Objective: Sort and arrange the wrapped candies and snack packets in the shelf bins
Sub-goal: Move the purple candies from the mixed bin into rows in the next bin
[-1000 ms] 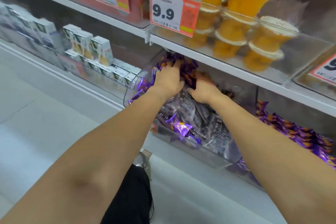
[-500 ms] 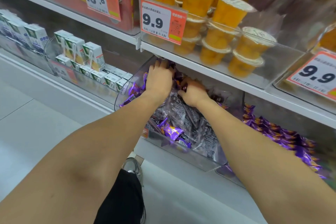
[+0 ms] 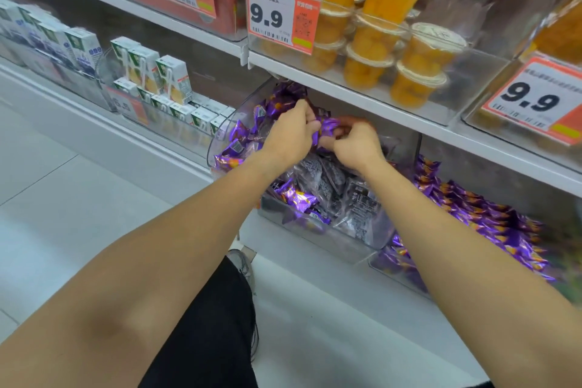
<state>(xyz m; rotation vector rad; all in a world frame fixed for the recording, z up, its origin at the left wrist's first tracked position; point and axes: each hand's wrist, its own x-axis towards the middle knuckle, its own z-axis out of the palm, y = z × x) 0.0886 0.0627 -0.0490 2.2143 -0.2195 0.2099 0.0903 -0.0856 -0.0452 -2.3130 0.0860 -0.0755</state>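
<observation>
A clear plastic bin on the lower shelf holds purple wrapped candies mixed with dark see-through snack packets. Both hands are inside the bin near its back. My left hand and my right hand pinch the same purple candy between their fingertips, just above the pile. More purple candies are heaped at the bin's back left. The fingertips of my right hand are partly hidden behind the candy.
A second bin of purple candies sits to the right. The shelf above carries orange fruit cups and 9.9 price tags close over my hands. Small drink cartons stand to the left. White floor lies below.
Both hands have lifted off the pile, where they lay flat, and now pinch one purple candy together. The view has shifted slightly left and down.
</observation>
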